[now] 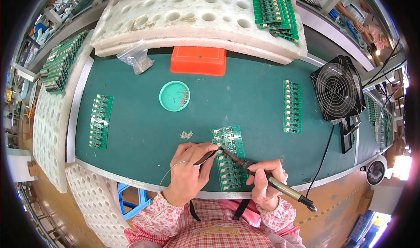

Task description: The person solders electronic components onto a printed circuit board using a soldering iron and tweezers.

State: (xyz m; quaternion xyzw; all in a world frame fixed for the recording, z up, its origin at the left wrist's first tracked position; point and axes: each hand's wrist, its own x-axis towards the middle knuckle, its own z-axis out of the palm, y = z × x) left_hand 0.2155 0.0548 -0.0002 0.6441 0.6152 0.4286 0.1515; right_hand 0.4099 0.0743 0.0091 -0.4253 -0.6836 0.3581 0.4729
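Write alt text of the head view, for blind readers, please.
A person's right hand holds a soldering iron over a green circuit board on a green table; the left hand holds a slim dark tool. Beyond are a turquoise dish, a red box and a black fan.

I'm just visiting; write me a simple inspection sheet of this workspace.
Surface: smudged green tabletop.
Job's things: circuit board, soldering iron, thin wire.
Clutter: turquoise dish, small loose parts, red box, plastic bag, fan, left board, right board.
Hands: left hand holds the thin wire and a slim dark tool; right hand grips the soldering iron.
Cables: black cord runs from near the fan to the front edge.
Surroundings: white foam slab with holes, stacked boards on it; another person, upper right.
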